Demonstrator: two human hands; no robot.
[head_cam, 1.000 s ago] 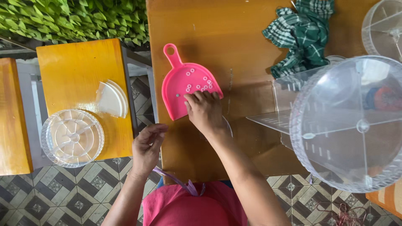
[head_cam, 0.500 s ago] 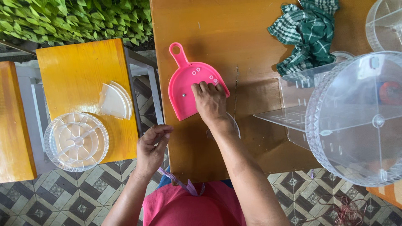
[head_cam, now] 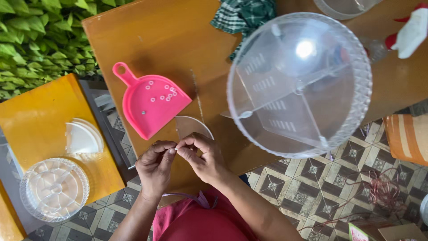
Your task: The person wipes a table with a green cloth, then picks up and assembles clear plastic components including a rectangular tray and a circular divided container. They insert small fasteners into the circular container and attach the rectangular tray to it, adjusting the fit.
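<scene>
A large clear divided tray is standing at two o'clock, a pink scoop at eleven. At centre, the left hand and right hand are meeting fingertip to fingertip, apparently pinching a tiny white bead: light, hard, slippery, best gripped by its rim.

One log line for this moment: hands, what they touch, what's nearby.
left hand: fingertips pinched against right | right hand: pinched, item too small to tell | nearby: pink scoop with small white rings, clear wedge piece, wooden table

Pink dustpan — green-checked, perhaps plaid, cloth
</scene>
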